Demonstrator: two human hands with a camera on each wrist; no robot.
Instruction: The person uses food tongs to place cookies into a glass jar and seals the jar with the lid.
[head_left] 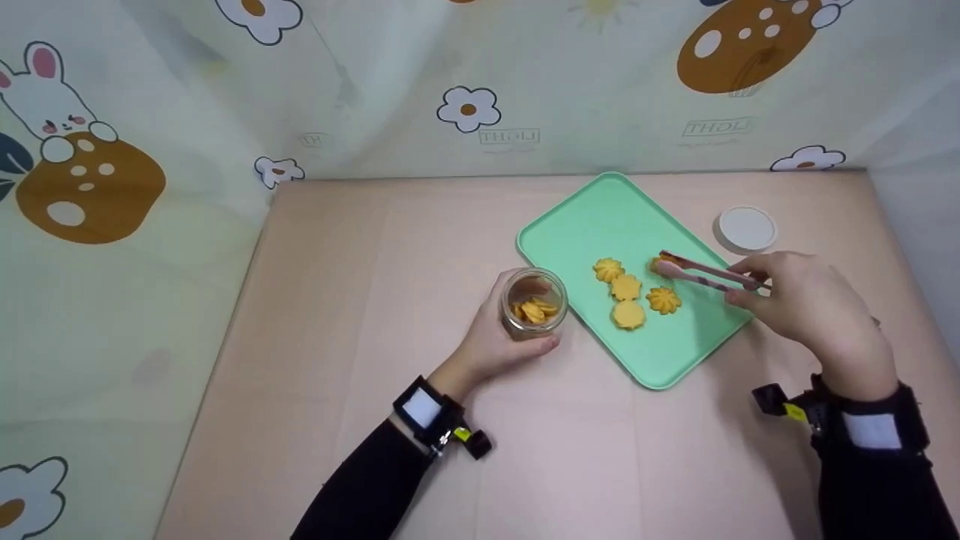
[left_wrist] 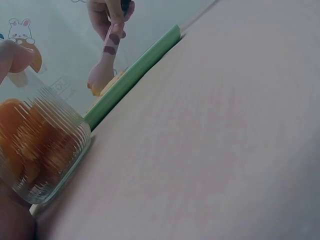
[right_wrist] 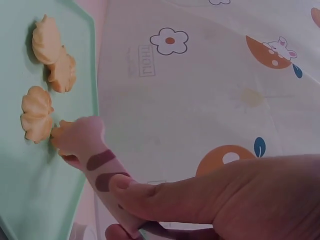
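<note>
The left hand grips a glass jar containing yellow cookies, beside the green tray. The right hand pinches pink tongs, their tips at one cookie near four others on the tray. A white lid lies nearby.

Left forearm, black-sleeved, enters at the lower edge left of centre and slants up to the right. Left hand, at frame centre, is curled in a grip, thumb along the near side. Right forearm rises from the lower right corner, also black-sleeved; the wrist bends toward upper left. Right hand, right of centre, pinches between thumb and fingers.
</note>
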